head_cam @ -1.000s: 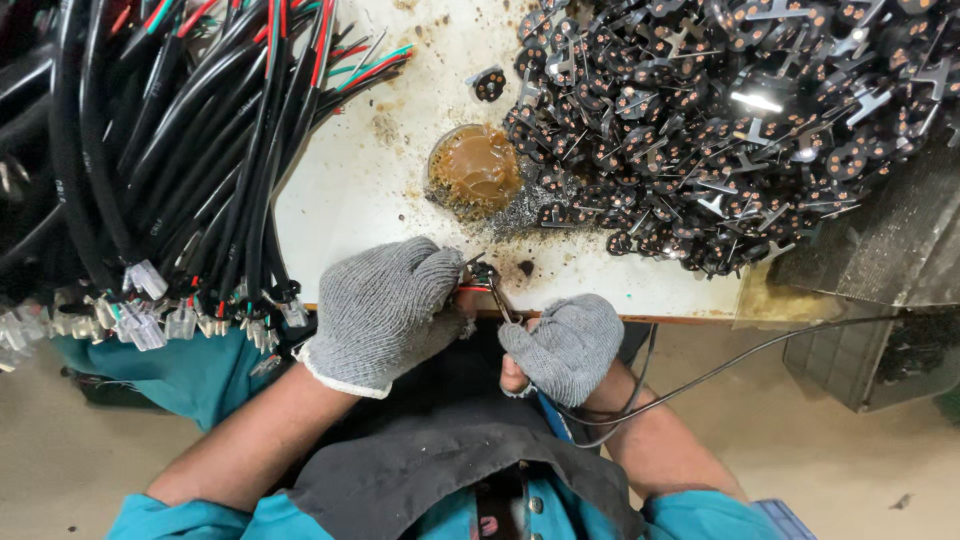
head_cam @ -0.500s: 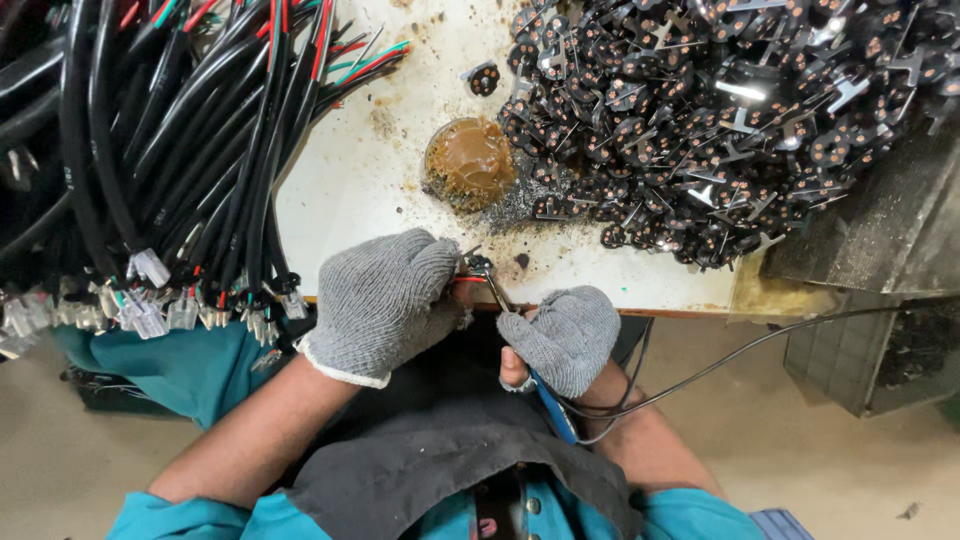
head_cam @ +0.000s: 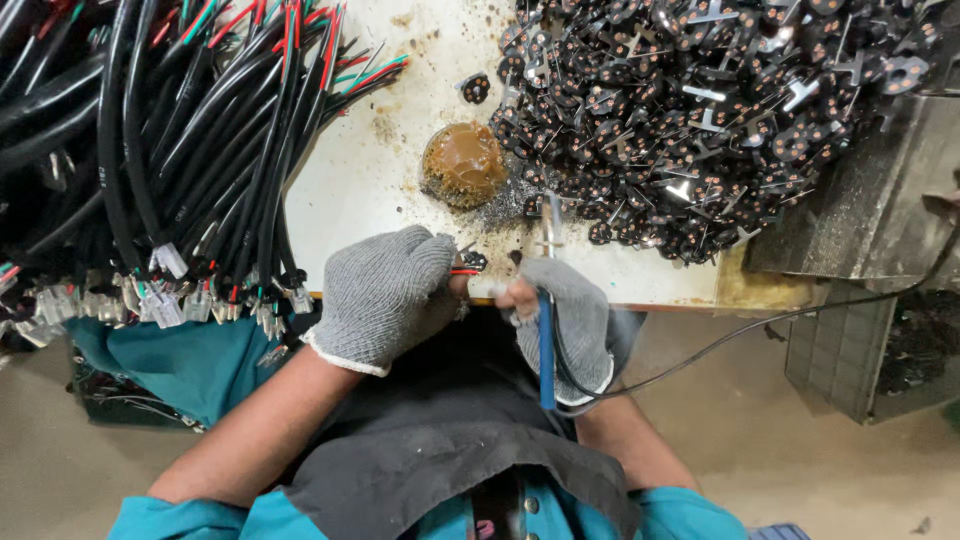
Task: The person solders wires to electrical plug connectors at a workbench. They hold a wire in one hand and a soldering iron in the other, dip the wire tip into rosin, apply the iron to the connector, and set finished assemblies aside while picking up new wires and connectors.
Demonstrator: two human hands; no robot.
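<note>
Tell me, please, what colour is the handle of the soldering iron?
Blue, on the soldering iron in the right hand; head view.

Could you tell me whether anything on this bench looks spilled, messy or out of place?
Yes. Grey residue and brown specks are scattered over the white table around the brown lump. One small black part lies apart from the big pile of parts. The cable bundle overhangs the table edge.

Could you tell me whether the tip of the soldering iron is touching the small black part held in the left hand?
Apart. In the head view the soldering iron in the right hand points up the table, its tip clear of the small black part at the left hand.
</note>
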